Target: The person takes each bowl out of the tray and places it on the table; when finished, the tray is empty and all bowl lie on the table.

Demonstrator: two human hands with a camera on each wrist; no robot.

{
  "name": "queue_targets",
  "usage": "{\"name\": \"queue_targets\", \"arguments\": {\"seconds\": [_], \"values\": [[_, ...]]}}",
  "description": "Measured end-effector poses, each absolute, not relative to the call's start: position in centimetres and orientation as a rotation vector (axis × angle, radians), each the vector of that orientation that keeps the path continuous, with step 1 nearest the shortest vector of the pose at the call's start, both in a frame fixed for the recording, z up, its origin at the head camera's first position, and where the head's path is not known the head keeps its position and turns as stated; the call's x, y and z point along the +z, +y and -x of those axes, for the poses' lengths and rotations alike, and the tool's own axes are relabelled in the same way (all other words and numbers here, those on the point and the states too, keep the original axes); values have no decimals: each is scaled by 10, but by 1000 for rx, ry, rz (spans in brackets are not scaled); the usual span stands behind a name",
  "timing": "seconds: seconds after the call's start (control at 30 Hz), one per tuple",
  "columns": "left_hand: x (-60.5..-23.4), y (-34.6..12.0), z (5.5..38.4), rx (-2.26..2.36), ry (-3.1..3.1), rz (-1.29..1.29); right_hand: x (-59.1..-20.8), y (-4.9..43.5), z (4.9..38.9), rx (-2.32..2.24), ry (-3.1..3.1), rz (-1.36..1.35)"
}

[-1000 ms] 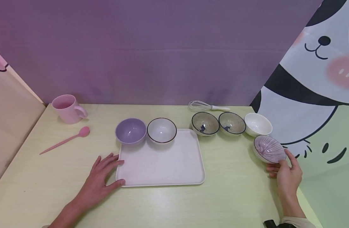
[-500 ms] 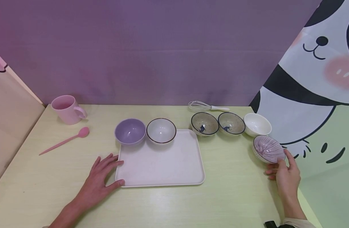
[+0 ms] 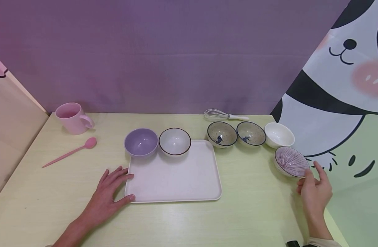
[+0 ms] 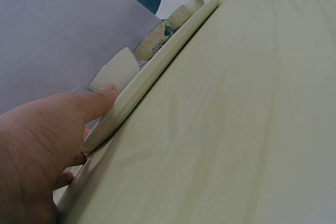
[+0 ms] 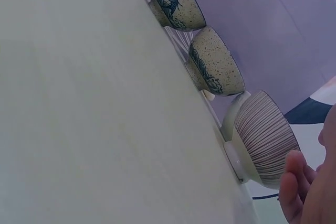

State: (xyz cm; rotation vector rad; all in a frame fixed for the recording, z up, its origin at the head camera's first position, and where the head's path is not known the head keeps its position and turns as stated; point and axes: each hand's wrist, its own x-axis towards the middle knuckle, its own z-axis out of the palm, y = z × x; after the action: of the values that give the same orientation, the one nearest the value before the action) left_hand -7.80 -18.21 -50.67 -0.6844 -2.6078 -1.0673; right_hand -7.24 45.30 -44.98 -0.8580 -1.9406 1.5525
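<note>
My left hand (image 3: 110,193) lies at the left end of a white rectangular tray (image 3: 176,181), fingers spread, thumb on its front corner. In the left wrist view the thumb (image 4: 100,100) rests over the tray's rim. A purple bowl (image 3: 141,142) and a white bowl with a dark rim (image 3: 175,141) stand side by side at the tray's back left. At the far right, my right hand (image 3: 315,192) is beside a purple-striped bowl (image 3: 291,162), its fingers loosely bent. In the right wrist view the fingertips (image 5: 295,161) are right at the striped bowl's side.
Two speckled bowls with blue drawings (image 3: 222,134) and a plain white bowl (image 3: 279,135) line the back right. Behind them lies a whisk (image 3: 221,115). A pink mug (image 3: 73,118) and a pink spoon (image 3: 71,152) are at the left. A purple backdrop rises behind the table.
My right hand has let go of the striped bowl and drawn slightly to the right. The bowl keeps its place. My left hand and the tray have not moved.
</note>
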Motion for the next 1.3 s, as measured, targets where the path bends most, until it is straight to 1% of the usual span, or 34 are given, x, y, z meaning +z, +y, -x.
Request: {"name": "queue_targets", "arguments": {"seconds": [0.37,1.3], "values": [[-506,-182,78,-1071,-2613,681,-446,438,73,1446,-1815,632],[-506,-182,78,-1072,-2611,687,-421,362,79,1382,-2057,396]]}}
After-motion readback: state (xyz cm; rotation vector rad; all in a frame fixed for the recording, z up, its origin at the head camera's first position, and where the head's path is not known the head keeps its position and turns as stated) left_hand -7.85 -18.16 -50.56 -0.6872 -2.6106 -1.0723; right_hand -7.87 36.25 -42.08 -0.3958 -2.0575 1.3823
